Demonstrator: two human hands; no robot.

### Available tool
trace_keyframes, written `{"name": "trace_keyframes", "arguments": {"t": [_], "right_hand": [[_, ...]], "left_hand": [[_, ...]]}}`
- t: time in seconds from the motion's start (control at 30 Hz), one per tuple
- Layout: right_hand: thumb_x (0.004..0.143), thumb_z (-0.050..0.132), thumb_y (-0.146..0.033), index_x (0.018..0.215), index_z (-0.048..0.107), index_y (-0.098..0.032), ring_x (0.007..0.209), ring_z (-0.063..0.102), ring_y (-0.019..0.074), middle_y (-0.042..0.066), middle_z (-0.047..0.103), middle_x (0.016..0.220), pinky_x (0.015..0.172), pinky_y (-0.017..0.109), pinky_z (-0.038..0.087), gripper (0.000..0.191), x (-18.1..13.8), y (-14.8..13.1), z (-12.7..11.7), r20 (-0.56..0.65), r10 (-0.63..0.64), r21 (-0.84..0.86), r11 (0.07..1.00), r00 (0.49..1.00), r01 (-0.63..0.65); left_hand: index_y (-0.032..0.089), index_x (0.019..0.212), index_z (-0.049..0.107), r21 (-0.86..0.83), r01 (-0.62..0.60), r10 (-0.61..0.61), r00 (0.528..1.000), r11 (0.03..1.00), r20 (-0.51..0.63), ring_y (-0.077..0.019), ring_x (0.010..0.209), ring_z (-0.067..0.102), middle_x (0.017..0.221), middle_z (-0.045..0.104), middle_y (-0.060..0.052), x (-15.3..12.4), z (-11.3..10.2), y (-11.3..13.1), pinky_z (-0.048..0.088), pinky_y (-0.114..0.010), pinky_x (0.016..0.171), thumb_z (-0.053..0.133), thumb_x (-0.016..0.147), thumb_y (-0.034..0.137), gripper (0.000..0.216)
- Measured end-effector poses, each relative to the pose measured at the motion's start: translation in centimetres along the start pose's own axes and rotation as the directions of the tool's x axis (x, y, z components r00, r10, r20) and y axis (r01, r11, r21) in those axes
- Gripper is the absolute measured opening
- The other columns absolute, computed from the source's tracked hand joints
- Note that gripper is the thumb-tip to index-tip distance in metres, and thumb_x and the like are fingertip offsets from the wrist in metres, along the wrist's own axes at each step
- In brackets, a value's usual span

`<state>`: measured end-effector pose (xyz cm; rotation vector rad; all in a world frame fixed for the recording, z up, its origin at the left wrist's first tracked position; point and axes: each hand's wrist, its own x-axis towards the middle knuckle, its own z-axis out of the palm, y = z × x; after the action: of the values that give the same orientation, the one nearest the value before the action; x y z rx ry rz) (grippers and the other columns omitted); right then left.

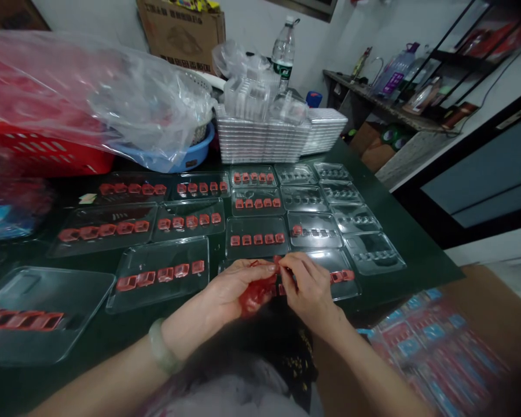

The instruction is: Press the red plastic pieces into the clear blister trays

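Observation:
In the middle of the view, my left hand [228, 292] is closed round a handful of small red translucent plastic pieces [252, 298]. My right hand [310, 292] meets it, thumb and fingers pinched at a small red piece [276, 262] near the left thumb. Below and around both hands lie clear plastic blister trays, partly covered by them. One tray [238, 226] just beyond the hands carries a row of red pieces in its slots. Farther right, another tray [316, 219] has a single red piece at its left end.
Stacked clear trays [260, 139] stand at the back, near a water bottle [284, 49]. At the left are a red basket [47, 153] and a blue basin [195, 155] under plastic film. Trays without red pieces [373, 255] lie right; packaged goods [434, 341] sit below the table's right edge.

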<state>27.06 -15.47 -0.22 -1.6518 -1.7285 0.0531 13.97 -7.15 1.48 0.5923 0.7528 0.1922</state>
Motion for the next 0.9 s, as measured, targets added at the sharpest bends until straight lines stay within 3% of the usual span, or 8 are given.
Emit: {"name": "trace_keyframes", "arguments": {"t": [0.13, 0.23, 0.37, 0.47, 0.57, 0.8, 0.87, 0.9], "right_hand": [[0.078, 0.042, -0.013, 0.082, 0.051, -0.018, 0.069, 0.052, 0.0140, 0.004, 0.056, 0.075, 0.064, 0.026, 0.042, 0.011, -0.1, -0.4, 0.0, 0.081, 0.152, 0.205, 0.965, 0.985, -0.166], [0.078, 0.044, -0.017, 0.077, 0.051, -0.017, 0.060, 0.050, 0.0104, 0.000, 0.053, 0.067, 0.055, 0.022, 0.040, 0.008, 0.3, -0.5, -0.6, 0.201, 0.286, 0.391, 0.854, 0.937, -0.344], [0.078, 0.047, -0.023, 0.071, 0.053, -0.015, 0.054, 0.045, 0.0085, -0.002, 0.050, 0.061, 0.049, 0.019, 0.037, 0.012, 0.9, -0.4, -1.2, 0.323, 0.391, 0.490, 0.710, 0.862, -0.505], [0.075, 0.048, -0.022, 0.069, 0.054, -0.015, 0.052, 0.045, 0.0080, -0.002, 0.050, 0.059, 0.048, 0.019, 0.036, 0.011, 1.1, -0.4, -0.8, 0.339, 0.422, 0.493, 0.682, 0.841, -0.540], [0.073, 0.048, -0.020, 0.067, 0.054, -0.015, 0.051, 0.044, 0.0076, -0.003, 0.050, 0.057, 0.046, 0.018, 0.034, 0.010, 1.0, -0.2, -0.2, 0.319, 0.429, 0.454, 0.713, 0.845, -0.534], [0.071, 0.047, -0.017, 0.064, 0.051, -0.016, 0.047, 0.043, 0.0072, -0.004, 0.047, 0.054, 0.045, 0.018, 0.035, 0.008, 1.2, -0.2, 0.7, 0.332, 0.419, 0.405, 0.746, 0.845, -0.529], [0.072, 0.047, -0.019, 0.064, 0.050, -0.016, 0.046, 0.043, 0.0070, -0.005, 0.046, 0.052, 0.045, 0.018, 0.035, 0.009, 1.3, -0.5, 0.7, 0.321, 0.423, 0.415, 0.741, 0.847, -0.528], [0.074, 0.047, -0.019, 0.065, 0.051, -0.016, 0.047, 0.044, 0.0072, -0.004, 0.047, 0.053, 0.045, 0.018, 0.036, 0.010, 1.3, -0.7, 0.5, 0.308, 0.414, 0.428, 0.744, 0.856, -0.514]], "left_hand": [[0.012, 0.080, 0.062, 0.290, -0.128, 0.122, 0.992, 0.948, 0.040, -0.0035, 0.032, 0.037, 0.047, 0.050, 0.001, -0.3, -0.2, 0.0, 0.020, -0.013, 0.027, 0.065, 0.066, 0.029, 0.023], [0.012, 0.080, 0.063, 0.458, -0.164, 0.145, 0.986, 0.874, 0.078, -0.0026, 0.031, 0.034, 0.047, 0.049, 0.002, -0.4, -0.5, 0.1, 0.020, -0.013, 0.027, 0.062, 0.068, 0.036, 0.027], [0.013, 0.082, 0.063, 0.579, -0.193, 0.184, 0.980, 0.792, 0.074, -0.0037, 0.031, 0.034, 0.048, 0.049, 0.002, -0.2, -0.7, 0.1, 0.021, -0.014, 0.027, 0.060, 0.068, 0.038, 0.029], [0.014, 0.083, 0.063, 0.666, -0.231, 0.263, 0.963, 0.709, 0.054, -0.0041, 0.031, 0.035, 0.049, 0.052, 0.002, 0.0, -0.7, 0.0, 0.023, -0.015, 0.028, 0.058, 0.069, 0.035, 0.026], [0.014, 0.080, 0.064, 0.760, -0.281, 0.374, 0.926, 0.586, 0.054, -0.0063, 0.037, 0.043, 0.053, 0.056, 0.000, 0.2, -0.9, 0.1, 0.030, -0.015, 0.033, 0.057, 0.069, 0.030, 0.020], [0.016, 0.074, 0.067, 0.884, -0.430, 0.574, 0.777, 0.182, 0.260, -0.0109, 0.060, 0.053, 0.069, 0.060, -0.003, 0.3, -0.8, 0.3, 0.040, -0.019, 0.054, 0.050, 0.069, 0.015, 0.018], [0.015, 0.071, 0.067, 0.882, -0.438, 0.612, 0.749, 0.173, 0.253, -0.0109, 0.061, 0.053, 0.069, 0.059, -0.003, 0.4, -0.5, 0.4, 0.041, -0.019, 0.057, 0.048, 0.068, 0.012, 0.020], [0.015, 0.071, 0.066, 0.876, -0.421, 0.601, 0.772, 0.237, 0.208, -0.0100, 0.057, 0.052, 0.066, 0.058, -0.003, 0.4, -0.4, 0.5, 0.040, -0.019, 0.053, 0.047, 0.068, 0.012, 0.019]]}}
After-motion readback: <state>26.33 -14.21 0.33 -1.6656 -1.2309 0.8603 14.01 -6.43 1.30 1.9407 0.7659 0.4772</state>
